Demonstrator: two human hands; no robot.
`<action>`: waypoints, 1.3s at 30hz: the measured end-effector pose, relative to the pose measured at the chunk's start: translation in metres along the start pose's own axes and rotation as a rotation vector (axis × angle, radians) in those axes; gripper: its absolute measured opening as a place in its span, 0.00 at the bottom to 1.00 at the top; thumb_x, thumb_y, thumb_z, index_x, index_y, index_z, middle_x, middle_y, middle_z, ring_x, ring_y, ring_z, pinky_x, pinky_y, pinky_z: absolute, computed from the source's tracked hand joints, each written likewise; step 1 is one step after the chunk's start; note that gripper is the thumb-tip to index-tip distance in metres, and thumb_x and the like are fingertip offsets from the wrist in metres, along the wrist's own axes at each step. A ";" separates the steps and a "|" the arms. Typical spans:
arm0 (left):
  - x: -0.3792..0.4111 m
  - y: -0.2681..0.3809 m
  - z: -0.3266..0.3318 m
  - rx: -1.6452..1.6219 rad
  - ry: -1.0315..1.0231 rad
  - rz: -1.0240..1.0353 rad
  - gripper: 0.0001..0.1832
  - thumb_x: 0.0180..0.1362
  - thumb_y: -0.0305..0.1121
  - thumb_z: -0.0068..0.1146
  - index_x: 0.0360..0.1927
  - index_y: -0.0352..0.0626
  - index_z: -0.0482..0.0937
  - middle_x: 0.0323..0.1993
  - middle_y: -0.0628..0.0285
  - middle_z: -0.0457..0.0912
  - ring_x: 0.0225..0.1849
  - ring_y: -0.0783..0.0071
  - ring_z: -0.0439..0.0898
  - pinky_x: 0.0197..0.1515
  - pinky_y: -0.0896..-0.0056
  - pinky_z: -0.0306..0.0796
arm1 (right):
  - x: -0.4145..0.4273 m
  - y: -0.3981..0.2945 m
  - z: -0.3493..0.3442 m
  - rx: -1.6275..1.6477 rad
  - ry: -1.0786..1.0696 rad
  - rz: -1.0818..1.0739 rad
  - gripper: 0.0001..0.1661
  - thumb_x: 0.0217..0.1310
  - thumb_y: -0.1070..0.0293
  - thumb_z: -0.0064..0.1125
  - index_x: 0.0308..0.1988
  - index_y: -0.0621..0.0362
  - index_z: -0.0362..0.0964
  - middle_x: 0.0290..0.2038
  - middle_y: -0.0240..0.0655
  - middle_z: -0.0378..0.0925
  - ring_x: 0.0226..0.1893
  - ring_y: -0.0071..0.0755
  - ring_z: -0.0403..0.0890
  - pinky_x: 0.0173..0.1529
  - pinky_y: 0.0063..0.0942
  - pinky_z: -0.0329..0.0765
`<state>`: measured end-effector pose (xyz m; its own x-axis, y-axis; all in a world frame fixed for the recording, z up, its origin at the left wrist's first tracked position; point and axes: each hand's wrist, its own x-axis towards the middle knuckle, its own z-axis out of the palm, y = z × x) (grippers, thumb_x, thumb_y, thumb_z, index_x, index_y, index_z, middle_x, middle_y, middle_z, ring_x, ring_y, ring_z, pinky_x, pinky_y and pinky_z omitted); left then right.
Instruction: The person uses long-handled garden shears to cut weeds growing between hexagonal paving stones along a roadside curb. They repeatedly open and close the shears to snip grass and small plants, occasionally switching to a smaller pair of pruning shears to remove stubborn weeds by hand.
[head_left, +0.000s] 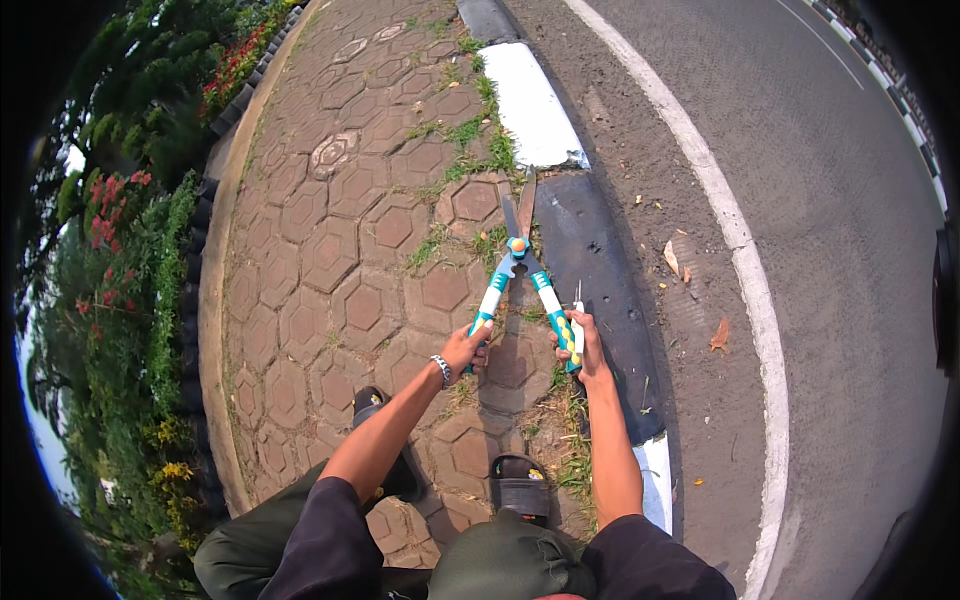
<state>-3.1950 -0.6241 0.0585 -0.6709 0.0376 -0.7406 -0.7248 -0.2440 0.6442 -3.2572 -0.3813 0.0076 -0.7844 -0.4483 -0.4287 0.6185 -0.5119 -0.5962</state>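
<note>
A pair of hedge shears (517, 247) with teal and white handles lies between my hands, its blades spread apart and pointing away from me. My left hand (463, 352), with a chain bracelet at the wrist, grips the left handle. Around the right handle, my right hand (589, 349) is closed; a small white tool with a thin metal tip (578, 330) is also in that hand, its exact kind unclear. The blade tips are near green grass (501, 146) at the edge of the kerb. Whether they touch the ground cannot be told.
Hexagonal paving (375, 225) spreads to the left, with planted shrubs (112, 300) beyond its border. A black and white painted kerb (592, 247) runs along the asphalt road (840, 225) at right. My sandalled feet (520, 487) are on the paving.
</note>
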 end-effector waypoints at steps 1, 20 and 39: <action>0.006 0.000 0.002 -0.031 0.014 0.021 0.16 0.64 0.51 0.53 0.33 0.52 0.66 0.16 0.76 0.60 0.15 0.85 0.57 0.17 0.78 0.54 | 0.005 -0.008 0.003 -0.028 0.006 0.015 0.26 0.60 0.46 0.53 0.45 0.56 0.62 0.32 0.32 0.68 0.29 0.25 0.76 0.19 0.17 0.67; 0.046 0.024 0.013 -0.170 -0.051 0.001 0.18 0.62 0.52 0.54 0.32 0.52 0.64 0.15 0.75 0.59 0.13 0.83 0.57 0.15 0.76 0.56 | 0.031 -0.050 0.028 -0.174 0.145 0.011 0.27 0.58 0.44 0.55 0.42 0.55 0.62 0.31 0.33 0.69 0.28 0.24 0.77 0.19 0.18 0.68; 0.061 0.058 0.019 -0.283 -0.001 -0.018 0.17 0.62 0.50 0.55 0.30 0.53 0.62 0.15 0.76 0.58 0.13 0.86 0.55 0.15 0.79 0.52 | 0.065 -0.061 0.068 -0.215 0.198 -0.023 0.28 0.58 0.45 0.56 0.44 0.59 0.63 0.30 0.33 0.69 0.26 0.23 0.76 0.19 0.19 0.67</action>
<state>-3.2815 -0.6172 0.0543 -0.6583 0.0451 -0.7514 -0.6642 -0.5044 0.5517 -3.3428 -0.4288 0.0626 -0.8049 -0.2764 -0.5251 0.5930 -0.3435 -0.7283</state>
